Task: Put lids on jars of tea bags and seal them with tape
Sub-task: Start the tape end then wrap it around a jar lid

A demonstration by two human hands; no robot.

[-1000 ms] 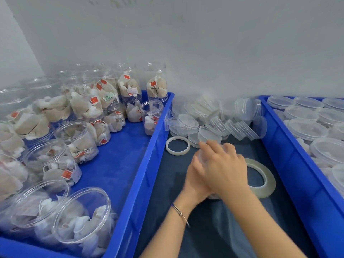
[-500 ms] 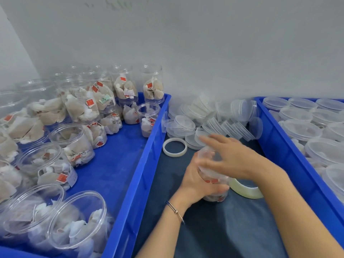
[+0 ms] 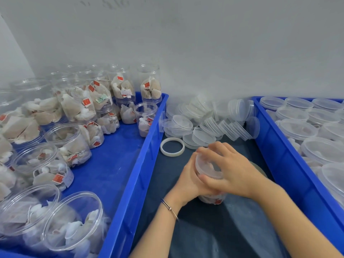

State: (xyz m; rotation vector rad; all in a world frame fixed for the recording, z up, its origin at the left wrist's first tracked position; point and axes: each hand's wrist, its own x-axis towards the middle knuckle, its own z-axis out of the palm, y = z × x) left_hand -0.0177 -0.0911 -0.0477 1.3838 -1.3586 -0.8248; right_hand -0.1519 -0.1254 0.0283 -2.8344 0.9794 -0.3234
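A person's left hand (image 3: 188, 180) wraps a jar (image 3: 212, 198) of tea bags on the dark mat between two blue bins (image 3: 141, 164), while the right hand (image 3: 232, 170) curls its fingers around the clear lid (image 3: 207, 167) on top. Keeping the lid level and the jar steady should seat it evenly before taping.

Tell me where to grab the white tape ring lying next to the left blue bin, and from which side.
Pinch the band of the white tape ring from above, one finger in its open centre, thumb outside. It lies flat on the dark cloth, so its sides offer little height. Take its near edge: the lids crowd the far side.
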